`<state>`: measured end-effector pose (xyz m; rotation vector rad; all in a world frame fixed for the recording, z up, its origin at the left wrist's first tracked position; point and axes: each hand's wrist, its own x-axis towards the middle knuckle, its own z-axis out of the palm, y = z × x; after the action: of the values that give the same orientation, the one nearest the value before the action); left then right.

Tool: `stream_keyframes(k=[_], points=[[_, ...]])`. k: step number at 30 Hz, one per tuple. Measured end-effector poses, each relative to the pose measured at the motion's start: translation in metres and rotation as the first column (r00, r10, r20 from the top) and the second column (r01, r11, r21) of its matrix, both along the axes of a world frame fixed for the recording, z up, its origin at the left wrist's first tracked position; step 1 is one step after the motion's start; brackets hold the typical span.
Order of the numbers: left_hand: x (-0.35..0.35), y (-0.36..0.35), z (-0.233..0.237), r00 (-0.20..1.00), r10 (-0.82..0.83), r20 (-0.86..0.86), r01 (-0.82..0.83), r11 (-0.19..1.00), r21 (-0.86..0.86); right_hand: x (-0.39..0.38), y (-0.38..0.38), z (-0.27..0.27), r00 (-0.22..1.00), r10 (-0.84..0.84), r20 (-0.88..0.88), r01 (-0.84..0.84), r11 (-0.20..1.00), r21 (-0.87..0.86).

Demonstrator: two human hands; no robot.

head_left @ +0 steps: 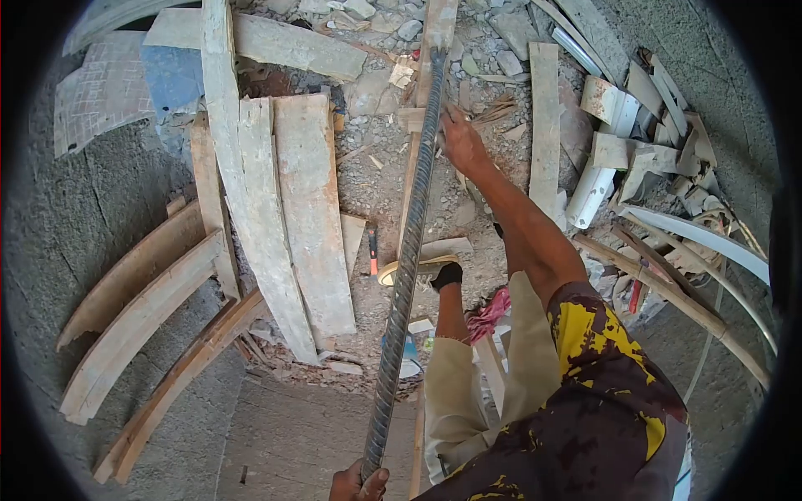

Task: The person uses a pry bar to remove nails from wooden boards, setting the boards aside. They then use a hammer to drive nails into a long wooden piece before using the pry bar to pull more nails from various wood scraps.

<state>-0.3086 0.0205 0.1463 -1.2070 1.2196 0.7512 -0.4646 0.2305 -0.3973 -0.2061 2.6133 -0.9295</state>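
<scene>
A long ribbed steel bar [401,301] slants up through the middle of the head view, its far end over a narrow wooden plank. At the bottom edge, my left hand [357,484] is closed around the bar's near end, partly cut off by the frame. My right hand [466,146] reaches forward along the bar's right side, near its far end. Its fingers are curled in close to the bar and the plank [438,29]. Whether they grip either one cannot be made out. A red and black handle [373,250] lies on the rubble left of the bar.
Long boards [313,209] lie to the left, with curved planks [150,313] beyond them. Broken white pipe pieces [591,188] and scrap wood are heaped at right. Stone rubble [368,159] covers the ground. My shoe [422,269] and a pink cloth [487,315] are near the middle.
</scene>
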Motion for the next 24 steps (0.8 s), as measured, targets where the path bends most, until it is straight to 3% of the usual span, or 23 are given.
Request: stream_keyframes(k=[2, 5, 8, 10, 11, 13, 14, 16, 17, 18, 19, 20, 21, 22, 23, 24], points=[[-0.017, 0.006, 0.011, 0.997, 0.007, 0.073, -0.004, 0.999, -0.036, 0.000, -0.003, -0.001, 0.993, -0.005, 0.121, 0.002, 1.000, 0.021], [-0.037, 0.016, 0.021, 0.996, -0.084, 0.018, 0.084, 0.996, -0.024, -0.004, 0.002, 0.005, 1.000, -0.008, 0.018, 0.008, 1.000, 0.004], [-0.068, 0.039, 0.034, 0.995, -0.095, -0.002, 0.095, 0.994, -0.062, -0.005, 0.008, 0.005, 0.994, -0.102, 0.043, 0.103, 0.994, -0.023], [-0.075, 0.057, 0.047, 1.000, 0.024, -0.004, -0.024, 0.944, -0.329, -0.008, 0.015, 0.008, 0.993, -0.101, 0.062, 0.104, 0.994, -0.039], [-0.071, 0.057, 0.054, 1.000, 0.010, -0.002, -0.010, 0.943, -0.332, -0.010, 0.018, 0.010, 0.993, -0.086, 0.077, 0.090, 0.995, -0.053], [-0.060, 0.054, 0.070, 0.972, 0.178, -0.155, -0.221, 0.915, -0.337, -0.019, 0.022, 0.020, 0.992, -0.081, 0.095, 0.088, 0.994, -0.072], [-0.073, 0.054, 0.070, 0.974, 0.165, -0.153, -0.209, 0.916, -0.342, -0.021, 0.023, 0.023, 0.992, -0.063, 0.113, 0.073, 0.993, -0.091], [-0.106, 0.053, 0.071, 0.977, -0.060, 0.204, 0.087, 0.989, -0.123, -0.021, 0.023, 0.011, 0.997, -0.068, 0.035, 0.071, 0.993, -0.093], [-0.099, 0.054, 0.077, 0.976, -0.070, 0.208, 0.098, 0.987, -0.130, -0.020, 0.022, 0.002, 0.997, -0.061, -0.046, 0.057, 0.994, -0.089], [-0.085, 0.054, 0.085, 0.960, -0.281, 0.016, 0.280, 0.948, -0.154, -0.019, 0.020, -0.006, 0.997, -0.071, -0.040, 0.067, 0.993, -0.098], [-0.074, 0.053, 0.095, 0.862, -0.478, -0.168, 0.443, 0.871, -0.211, -0.019, 0.018, -0.013, 0.992, -0.088, -0.086, 0.077, 0.989, -0.123], [-0.092, 0.060, 0.094, 0.857, -0.489, -0.165, 0.452, 0.865, -0.217, -0.020, 0.017, -0.017, 0.985, -0.107, -0.135, 0.088, 0.986, -0.145], [-0.122, 0.073, 0.088, 0.974, -0.225, -0.008, 0.214, 0.936, -0.280, -0.024, 0.017, -0.017, 0.983, -0.119, -0.137, 0.098, 0.984, -0.149], [-0.140, 0.079, 0.086, 0.990, 0.077, 0.122, -0.025, 0.925, -0.378, -0.026, 0.016, -0.016, 0.989, -0.098, -0.110, 0.082, 0.987, -0.138], [-0.143, 0.078, 0.088, 0.990, 0.067, 0.122, -0.015, 0.923, -0.384, -0.027, 0.015, -0.015, 0.994, -0.075, -0.080, 0.065, 0.990, -0.128], [-0.144, 0.076, 0.089, 0.986, -0.089, 0.140, 0.128, 0.947, -0.294, -0.031, 0.015, -0.015, 0.993, -0.086, -0.080, 0.075, 0.988, -0.133]])
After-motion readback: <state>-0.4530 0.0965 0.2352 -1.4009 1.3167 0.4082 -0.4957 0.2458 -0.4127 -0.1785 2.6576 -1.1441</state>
